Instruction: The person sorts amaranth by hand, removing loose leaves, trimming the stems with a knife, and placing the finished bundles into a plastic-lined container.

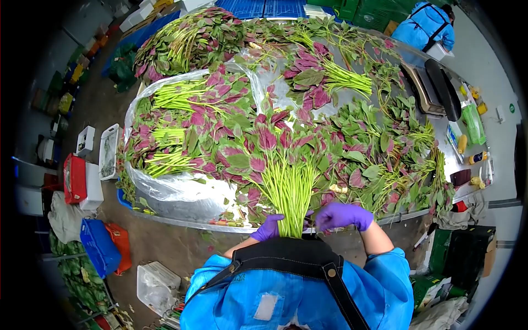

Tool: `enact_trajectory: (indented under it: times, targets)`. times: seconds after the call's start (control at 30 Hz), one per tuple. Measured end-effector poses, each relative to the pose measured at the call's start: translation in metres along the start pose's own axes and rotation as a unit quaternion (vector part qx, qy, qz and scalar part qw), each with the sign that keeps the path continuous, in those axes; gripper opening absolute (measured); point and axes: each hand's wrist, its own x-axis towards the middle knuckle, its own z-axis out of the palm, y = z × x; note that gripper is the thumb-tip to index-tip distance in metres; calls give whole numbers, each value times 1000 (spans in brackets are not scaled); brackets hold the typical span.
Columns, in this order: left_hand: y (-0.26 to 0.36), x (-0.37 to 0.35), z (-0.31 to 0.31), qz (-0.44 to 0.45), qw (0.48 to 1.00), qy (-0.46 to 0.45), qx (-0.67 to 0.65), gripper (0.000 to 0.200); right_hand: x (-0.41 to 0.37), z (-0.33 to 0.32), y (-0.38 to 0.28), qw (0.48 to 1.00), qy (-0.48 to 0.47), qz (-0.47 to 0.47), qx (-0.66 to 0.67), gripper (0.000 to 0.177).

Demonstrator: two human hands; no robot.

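A large bunch of red-and-green amaranth (290, 187) stands with its pale green stems pointing at my body and its leaves spread over the table. My left hand (268, 227), in a purple glove, is closed around the lower stems from the left. Just right of the stem ends, my right hand (342, 216) has its gloved fingers curled together; whatever they may pinch is too small to make out. Loose amaranth (379, 165) lies to the right. More bundles (170, 140) rest on clear plastic sheeting (187, 190) at the left.
A steel table (176, 215) carries a big heap of amaranth (192, 41) at the far left and a separate bunch (349, 78) at the back. A weighing scale (423, 91) stands back right. Crates (100, 247) sit on the floor at left. Another person (423, 27) works at the far right.
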Motion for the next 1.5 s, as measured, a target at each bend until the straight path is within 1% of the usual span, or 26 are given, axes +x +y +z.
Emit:
enact_trajectory:
  times: [0.1,0.17,0.2,0.3,0.33,0.4,0.43,0.47,0.5,0.57,0.6,0.63,0.73,0.77,0.83,0.87,0.9,0.97,1.03,1.1,1.13,1.17,1.23,1.33,1.4,1.5]
  targets:
    - [0,5,7,9,1000,17,2,78,-12,5,19,983,4,33,-178,21]
    - [2,3,16,-14,991,106,76,60,-11,8,9,918,268,87,-279,35]
    - [6,2,34,-29,982,157,99,49,-2,9,11,946,268,111,-144,50]
    - [17,5,43,31,957,181,223,48,17,21,-24,951,277,132,20,58]
    - [35,5,89,128,912,141,364,49,26,25,-36,948,302,96,20,61]
    - [52,2,82,134,865,176,450,52,40,31,-58,929,370,-1,-3,68]
    - [63,2,83,151,831,180,505,53,47,30,-61,929,367,-24,43,72]
    - [73,-3,110,190,701,205,656,54,54,28,-71,920,344,-74,174,73]
    - [81,-5,114,194,696,205,660,54,61,28,-82,892,311,-123,303,74]
    - [91,-12,120,153,397,303,853,58,82,36,-92,873,297,-151,356,74]
    - [92,-14,137,121,346,343,865,60,94,41,-93,851,281,-172,408,74]
    - [91,-14,136,120,343,345,865,60,109,48,-88,851,279,-175,409,74]
    - [82,-13,108,17,272,414,868,67,143,73,-61,711,145,-186,662,58]
    - [77,-17,94,12,274,417,866,67,146,78,-51,711,141,-182,665,58]
    - [69,-27,74,-34,346,352,869,75,141,86,-30,590,20,-52,805,58]
    - [75,-29,78,-106,425,326,838,91,111,91,-51,726,156,-62,667,51]
    - [73,-33,62,-77,490,303,814,83,112,93,-39,705,179,-30,686,47]
    - [67,-43,58,28,820,272,504,61,132,102,6,583,99,-34,805,44]
    - [62,-48,25,67,947,276,150,40,128,98,5,644,109,-64,754,41]
    - [23,-57,-61,230,905,187,305,53,129,99,-1,655,159,-46,737,37]
    - [29,-51,-30,135,965,163,153,56,126,96,-3,653,162,-47,738,37]
    - [33,-44,1,34,990,135,-5,59,119,92,-5,707,137,17,693,34]
    - [25,-35,-1,-19,996,50,-72,53,89,75,-24,767,64,98,631,31]
    - [23,-27,6,-22,998,53,-20,45,95,81,13,746,-6,6,666,33]
    - [20,-25,-3,-22,985,161,57,48,94,80,24,890,112,85,434,35]
    - [21,-30,-2,-22,986,158,50,50,64,70,20,882,153,163,415,34]
